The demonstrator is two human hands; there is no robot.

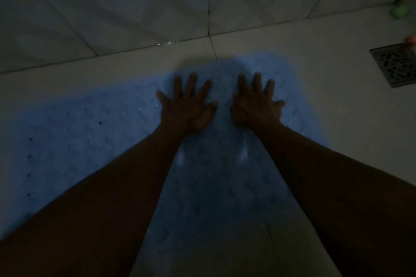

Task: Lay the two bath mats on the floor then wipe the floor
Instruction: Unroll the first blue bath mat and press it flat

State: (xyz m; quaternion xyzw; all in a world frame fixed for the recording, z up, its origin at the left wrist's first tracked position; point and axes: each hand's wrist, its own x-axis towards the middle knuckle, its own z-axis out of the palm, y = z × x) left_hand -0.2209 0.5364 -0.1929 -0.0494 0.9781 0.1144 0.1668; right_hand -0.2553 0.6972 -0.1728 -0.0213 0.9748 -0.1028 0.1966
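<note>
A blue bath mat (85,132) with small holes lies flat on the pale tiled floor (337,105), close to the base of the wall. My left hand (188,108) rests palm down on the mat, fingers spread, holding nothing. My right hand (255,105) presses flat on the mat beside it, fingers apart as well. Both forearms reach in from the bottom of the dim view and cover parts of the mat. I see only one mat.
A tiled wall (135,7) rises just beyond the mat. A dark square floor drain (395,66) sits at the right edge. A small green object (400,11) lies in the far right corner. Bare floor shows on both sides of the mat.
</note>
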